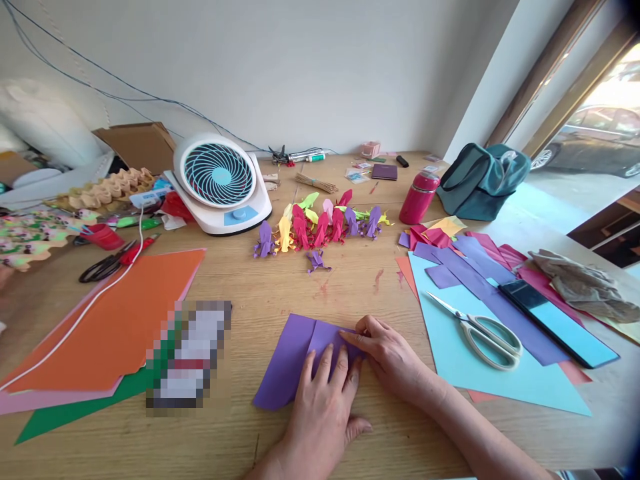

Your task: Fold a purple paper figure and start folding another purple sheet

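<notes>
A purple sheet of paper [285, 363] lies on the wooden table in front of me, with a crease or folded edge running down its middle. My left hand [325, 400] rests flat on its right part, fingers spread and thumb out to the side. At the sheet's upper right edge is my right hand [387, 350], its fingers curled and one fingertip pressed on the paper near my left fingers. Part of the sheet is hidden under both hands. Beyond it stand several folded paper figures [300, 227] in purple, red, yellow, pink and green, with one purple figure [317, 261] nearer me.
Scissors [493, 340] lie on light blue paper [450, 360] at right, beside purple strips and a phone [555, 320]. Orange paper [115, 320] and a pixelated object [193, 353] are at left. Behind are a white fan [220, 177], red bottle [419, 198] and teal bag [485, 180].
</notes>
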Demonstrator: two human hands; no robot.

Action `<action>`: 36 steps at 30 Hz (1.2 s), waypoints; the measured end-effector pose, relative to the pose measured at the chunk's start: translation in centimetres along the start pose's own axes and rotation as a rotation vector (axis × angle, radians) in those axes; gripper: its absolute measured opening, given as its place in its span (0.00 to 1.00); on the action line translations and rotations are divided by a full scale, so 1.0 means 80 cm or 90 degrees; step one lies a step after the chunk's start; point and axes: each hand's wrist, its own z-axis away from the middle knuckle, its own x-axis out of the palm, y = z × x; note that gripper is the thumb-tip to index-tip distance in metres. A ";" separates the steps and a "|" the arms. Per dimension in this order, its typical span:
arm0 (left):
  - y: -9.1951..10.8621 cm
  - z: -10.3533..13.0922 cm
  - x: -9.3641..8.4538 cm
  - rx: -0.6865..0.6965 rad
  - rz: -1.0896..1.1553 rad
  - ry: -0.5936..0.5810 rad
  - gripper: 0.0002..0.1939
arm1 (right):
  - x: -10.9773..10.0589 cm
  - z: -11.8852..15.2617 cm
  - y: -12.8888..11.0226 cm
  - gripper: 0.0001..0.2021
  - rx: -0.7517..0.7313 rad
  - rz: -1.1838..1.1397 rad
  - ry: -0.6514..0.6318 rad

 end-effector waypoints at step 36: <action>-0.020 0.055 -0.003 -0.020 -0.072 0.044 0.36 | 0.004 0.003 0.007 0.29 -0.003 0.011 0.017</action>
